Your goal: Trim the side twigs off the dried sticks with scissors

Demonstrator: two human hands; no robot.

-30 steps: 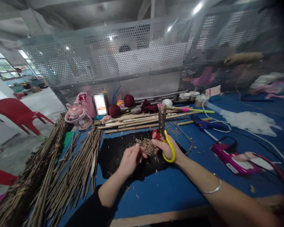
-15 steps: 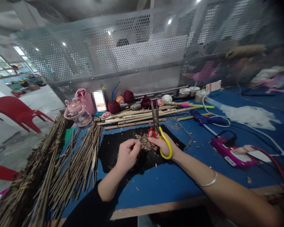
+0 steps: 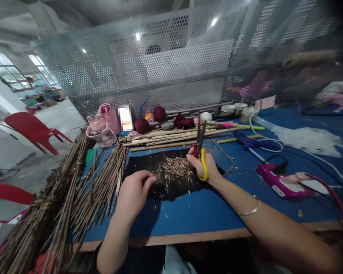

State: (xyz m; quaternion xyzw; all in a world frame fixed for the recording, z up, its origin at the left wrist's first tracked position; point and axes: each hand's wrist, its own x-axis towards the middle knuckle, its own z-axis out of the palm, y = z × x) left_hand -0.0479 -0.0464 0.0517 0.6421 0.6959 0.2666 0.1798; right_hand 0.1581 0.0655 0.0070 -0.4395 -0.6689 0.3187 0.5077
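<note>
My right hand (image 3: 204, 165) holds scissors (image 3: 200, 140) with yellow and red handles, blades pointing up, at the right side of a black cloth (image 3: 140, 161). A pile of short, dry brown plant pieces (image 3: 177, 168) lies on the cloth, just left of that hand. Over the cloth's left edge is my left hand (image 3: 135, 192), its thumb and fingertips closed together; anything between them is too small or blurred to make out. Long thin dry stalks (image 3: 103, 182) lie in a loose heap to its left.
Behind the cloth lie bamboo sticks (image 3: 171, 139) and dark red yarn balls (image 3: 159, 113). A pink basket (image 3: 104, 139) stands back left. On the right are a blue glue gun (image 3: 253, 142) and a purple power box (image 3: 277, 182). A stalk bundle (image 3: 50, 194) fills the left edge.
My left hand has moved left and down, away from the pile. My right hand has moved slightly right with the scissors, leaving more of the pile in view. The camera view has shifted a little.
</note>
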